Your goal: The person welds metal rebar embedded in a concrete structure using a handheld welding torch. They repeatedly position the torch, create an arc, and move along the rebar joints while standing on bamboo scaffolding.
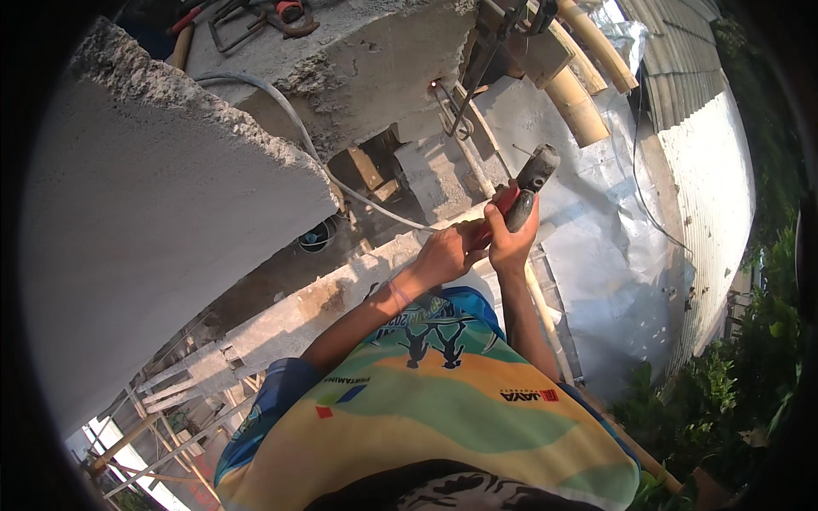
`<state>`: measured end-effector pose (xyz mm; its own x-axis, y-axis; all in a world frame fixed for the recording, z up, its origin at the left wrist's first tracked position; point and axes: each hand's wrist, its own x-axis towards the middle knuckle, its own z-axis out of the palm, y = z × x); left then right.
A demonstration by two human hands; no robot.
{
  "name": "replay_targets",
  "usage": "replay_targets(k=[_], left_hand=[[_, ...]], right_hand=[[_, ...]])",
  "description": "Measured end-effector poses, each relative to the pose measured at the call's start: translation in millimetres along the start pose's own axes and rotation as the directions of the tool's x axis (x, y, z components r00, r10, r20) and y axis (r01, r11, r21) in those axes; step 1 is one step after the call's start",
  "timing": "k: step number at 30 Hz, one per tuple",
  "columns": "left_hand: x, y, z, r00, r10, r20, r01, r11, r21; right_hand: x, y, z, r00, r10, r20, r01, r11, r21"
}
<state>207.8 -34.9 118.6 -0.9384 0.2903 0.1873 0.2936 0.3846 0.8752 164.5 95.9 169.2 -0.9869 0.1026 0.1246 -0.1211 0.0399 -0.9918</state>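
Note:
Both my hands are closed round a red and dark grey hand-held power tool, which looks like an angle grinder. My left hand wraps its rear part. Further forward, my right hand grips the body just behind the dark metal head. That head points up and to the right, and a thin rod shows beside it. A grey cable runs from the upper left to my left hand. Beyond the tool, a bent steel bar hangs by the corner of a concrete block.
Cut bamboo poles jut out at the upper right above silvery sheeting. A broken-edged concrete wall fills the left. Metal clamp-like frames lie on top of the concrete. A dark bucket and bamboo scaffolding show lower down.

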Motion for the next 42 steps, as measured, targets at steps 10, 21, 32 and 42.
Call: replay_targets(k=[10,21,32,42], left_hand=[[-87.4,-15.4,-92.1,0.879,-0.477,-0.003,0.477,0.879,-0.006],[-48.3,34.0,-128.8,0.84,0.012,-0.543,0.182,0.936,0.302],[38.9,80.6,-229.9,0.227,0.823,-0.521,0.526,0.347,0.776],[44.1,39.6,-247.5,0.216,0.873,-0.437,0.64,0.212,0.739]], right_hand=[[-4.9,173.6,-72.6,0.946,0.249,-0.207,-0.323,0.764,-0.559],[9.4,208.7,-68.1,0.611,0.67,-0.42,-0.488,0.738,0.467],[89.2,132.8,-38.5,0.627,0.564,0.538,-0.444,0.826,-0.348],[149.2,136.1,-43.4,0.39,0.644,0.658,-0.388,0.763,-0.517]])
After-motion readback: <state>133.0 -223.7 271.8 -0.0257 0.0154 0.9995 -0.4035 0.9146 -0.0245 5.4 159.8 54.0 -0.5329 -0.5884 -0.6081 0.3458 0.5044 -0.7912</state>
